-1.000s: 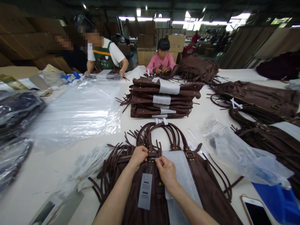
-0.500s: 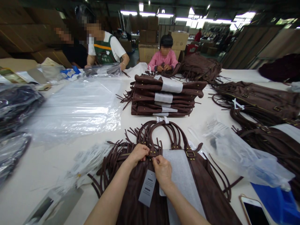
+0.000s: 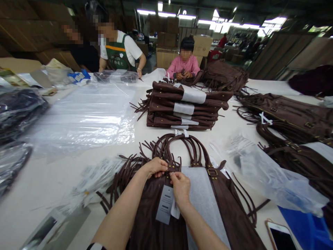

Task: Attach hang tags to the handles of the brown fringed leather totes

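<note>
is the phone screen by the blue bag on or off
Off: the phone lies face up at the table's near right corner, its screen plain black with only glare.

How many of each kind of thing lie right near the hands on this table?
Brown bag under the hands: 1
Grey hang tag: 1
Stack of brown bags: 1
Phone: 1
Total: 4

The pale surface carries a stack of brown bags mid-surface, clear plastic sheets leftward, and a phone near its right edge.
</note>
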